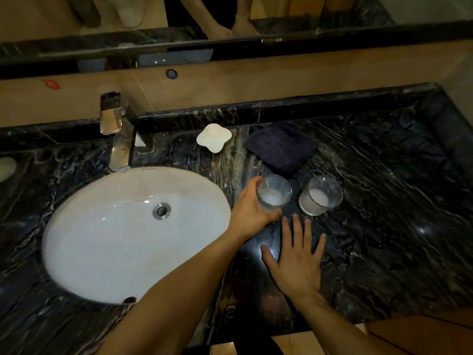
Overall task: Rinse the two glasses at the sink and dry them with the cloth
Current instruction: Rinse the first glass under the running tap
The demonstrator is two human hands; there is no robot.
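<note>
Two clear glasses with whitish residue stand on the dark marble counter right of the basin. My left hand (252, 206) is wrapped around the left glass (273, 192). The right glass (320, 196) stands free beside it. My right hand (297, 257) lies flat on the counter in front of the glasses, fingers spread and holding nothing. A folded dark cloth (280, 147) rests on the counter just behind the glasses. The white oval sink (107, 242) is to the left, and the chrome tap (116, 129) stands behind it with no water running.
A white clover-shaped soap dish (214, 137) sits between the tap and the cloth. The dark marble counter (396, 213) stretches right to a wall. A raised ledge and a mirror run along the back. A pale object (6, 169) lies at the far left edge.
</note>
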